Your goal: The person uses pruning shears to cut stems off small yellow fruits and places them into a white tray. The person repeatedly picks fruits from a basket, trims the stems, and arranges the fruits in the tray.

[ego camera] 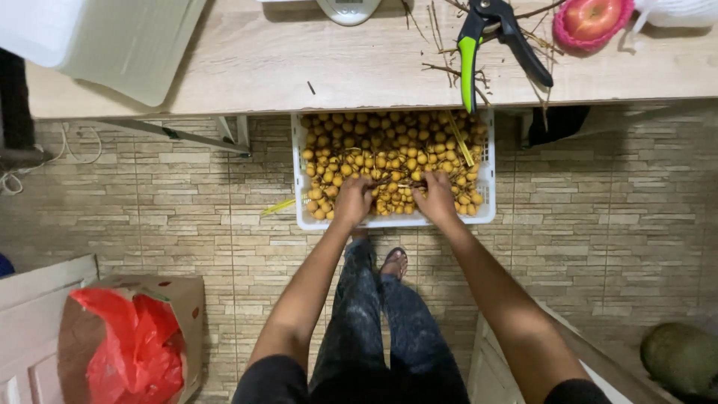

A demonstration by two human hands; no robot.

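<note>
You had your left hand (pixel 351 200) and right hand (pixel 437 198) side by side in the white crate (pixel 488 179) on the floor, fingers curled down into the small yellow fruits (pixel 389 153) at its near edge; whether they gripped any, I couldn't tell. Beyond the crate, on the counter (pixel 262 67), lay green-handled pruning shears (pixel 486 37) among bare twigs (pixel 449 71).

I see a floor (pixel 149 194) of narrow beige stone-look tiles laid in staggered rows, evenly lit. A pale wood-grain desk (pixel 247 67) spans the top; its front edge runs straight across. Under the desk's left part, a grey metal brace (pixel 172 135) slants. White cable (pixel 45 161) loops at far left. White panelled furniture (pixel 30 314) fills the bottom-left corner.
</note>
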